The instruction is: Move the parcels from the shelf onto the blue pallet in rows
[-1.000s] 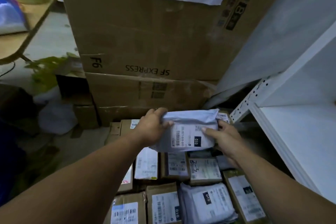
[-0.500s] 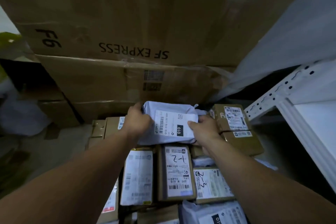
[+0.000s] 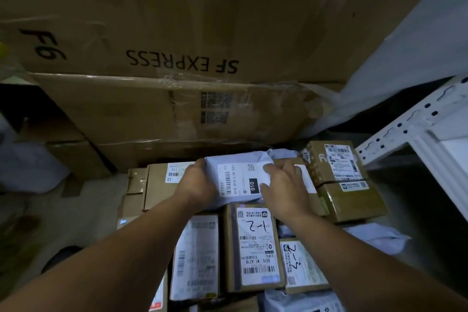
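Nearest, between forearms: brown cardboard parcel with handwritten white label [image 3: 253, 248], flat among packed rows. Just beyond: left hand [image 3: 196, 186] clamped on left edge of grey-white plastic mailer bag with barcode label [image 3: 240, 177]; right hand [image 3: 283, 191] pinched right edge, thumb on top. Bag sat low over flat brown cartons [image 3: 154, 192]; contact unclear. Judged light, soft, slick, creasing under grip; both short edges gave best hold. Past hands: large brown SF EXPRESS carton [image 3: 177, 46]. Blue pallet hidden.

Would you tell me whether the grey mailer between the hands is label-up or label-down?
Label-up: the grey mailer shows its white label, with barcode and 010, to the camera, gripped by the left hand and right hand.
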